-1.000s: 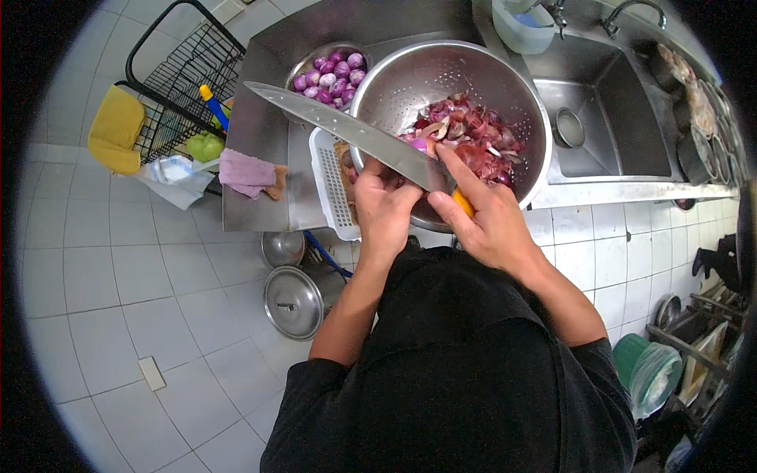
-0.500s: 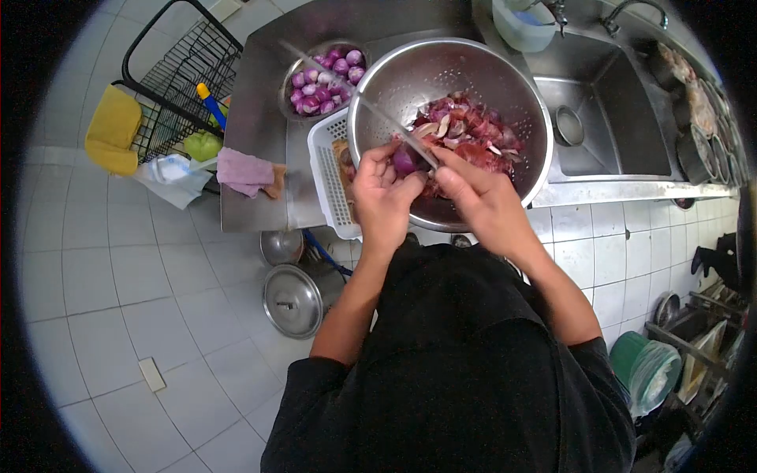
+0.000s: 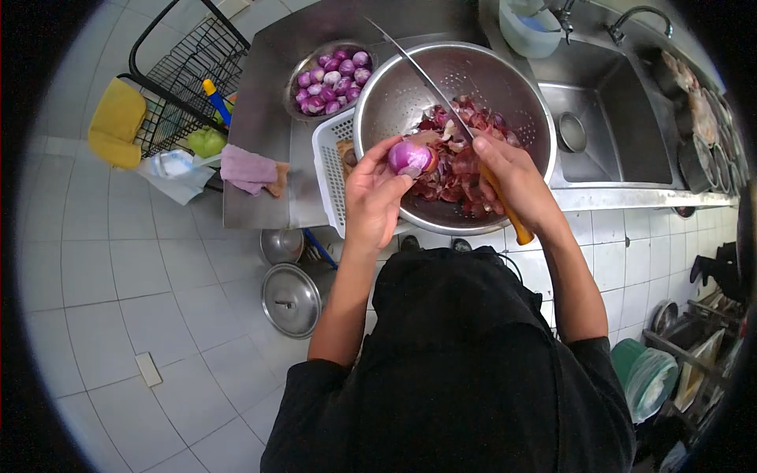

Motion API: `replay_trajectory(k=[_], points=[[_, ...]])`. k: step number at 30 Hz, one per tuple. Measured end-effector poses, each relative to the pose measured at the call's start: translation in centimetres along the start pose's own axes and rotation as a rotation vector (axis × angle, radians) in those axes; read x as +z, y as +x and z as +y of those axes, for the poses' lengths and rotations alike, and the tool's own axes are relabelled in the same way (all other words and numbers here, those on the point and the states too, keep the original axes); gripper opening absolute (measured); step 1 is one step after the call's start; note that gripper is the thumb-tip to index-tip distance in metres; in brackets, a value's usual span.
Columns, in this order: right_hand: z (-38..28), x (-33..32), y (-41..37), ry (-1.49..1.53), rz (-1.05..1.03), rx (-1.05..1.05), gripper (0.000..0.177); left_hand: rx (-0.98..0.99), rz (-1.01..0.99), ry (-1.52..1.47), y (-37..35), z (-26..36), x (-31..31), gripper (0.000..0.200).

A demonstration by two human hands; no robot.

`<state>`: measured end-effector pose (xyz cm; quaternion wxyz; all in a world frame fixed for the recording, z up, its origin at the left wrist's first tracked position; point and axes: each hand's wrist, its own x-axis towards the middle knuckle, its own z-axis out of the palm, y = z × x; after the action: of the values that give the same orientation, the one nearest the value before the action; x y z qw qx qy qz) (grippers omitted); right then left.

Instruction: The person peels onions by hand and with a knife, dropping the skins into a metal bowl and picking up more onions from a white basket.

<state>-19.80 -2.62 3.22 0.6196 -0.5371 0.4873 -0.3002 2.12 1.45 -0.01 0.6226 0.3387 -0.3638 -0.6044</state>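
My left hand [image 3: 374, 197] is closed around a purple onion [image 3: 410, 158], held over the left part of a large steel colander [image 3: 386, 87]. A knife [image 3: 430, 83] with a long thin blade and an orange-yellow handle is gripped in my right hand [image 3: 509, 177]. Its blade points up and left across the colander, apart from the onion. Reddish onion skins [image 3: 461, 193] lie in a heap inside the colander, below both hands.
Peeled purple onions fill a steel bowl [image 3: 289, 94] at the colander's upper left. A white plastic basket [image 3: 325, 158] sits partly beneath the colander. The sink [image 3: 623, 110] is to the right. A black wire basket [image 3: 206, 55] and a pink cloth [image 3: 246, 169] are at left.
My right hand has moved right, away from the onion, taking the knife blade off it. The onion now shows more fully in my left hand.
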Motion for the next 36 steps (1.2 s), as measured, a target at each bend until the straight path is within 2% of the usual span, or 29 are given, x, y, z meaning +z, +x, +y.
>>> replay_trajectory(k=[1, 4, 7, 10, 12, 13, 15, 22, 27, 30, 36], points=[[0.6, 0.5, 0.0, -0.027, 0.052, -0.109, 0.052, -0.005, 0.005, 0.022, 0.0, 0.1, 0.0, 0.055], [0.9, 0.9, -0.3, -0.014, 0.094, -0.259, 0.055, -0.039, 0.015, 0.046, 0.2, 0.2, 0.1, 0.057], [0.4, -0.1, -0.3, -0.049, 0.024, -0.150, 0.057, -0.083, 0.010, -0.002, 0.6, 0.3, 0.3, 0.057], [-0.7, -0.9, -0.7, -0.056, -0.056, 0.156, 0.061, -0.102, -0.005, -0.027, 0.9, 0.2, 0.3, 0.055], [-0.4, -0.7, -0.8, -0.052, -0.028, 0.118, 0.062, -0.112, -0.003, -0.043, 0.9, 0.1, 0.3, 0.053], [0.6, -0.1, -0.9, -0.055, 0.027, -0.039, 0.063, -0.100, 0.006, -0.040, 0.9, 0.0, 0.3, 0.051], [1.0, 0.6, -1.7, -0.097, 0.074, -0.223, 0.063, -0.079, 0.020, -0.035, 1.0, -0.3, 0.5, 0.049], [0.4, 2.5, -3.1, -0.265, 0.082, -0.434, 0.060, -0.072, 0.008, -0.008, 0.8, -0.2, 0.7, 0.050], [-0.1, 2.5, -3.4, -0.231, -0.001, -0.388, 0.058, -0.041, -0.022, 0.053, 0.5, 0.1, 0.9, 0.050], [0.7, 2.9, -3.1, -0.224, 0.006, -0.438, 0.056, -0.027, -0.021, 0.134, 0.5, 0.7, 1.3, 0.051], [1.1, 3.4, -2.8, -0.179, 0.051, -0.390, 0.051, -0.022, -0.028, 0.180, 0.4, 0.5, 0.6, 0.056]])
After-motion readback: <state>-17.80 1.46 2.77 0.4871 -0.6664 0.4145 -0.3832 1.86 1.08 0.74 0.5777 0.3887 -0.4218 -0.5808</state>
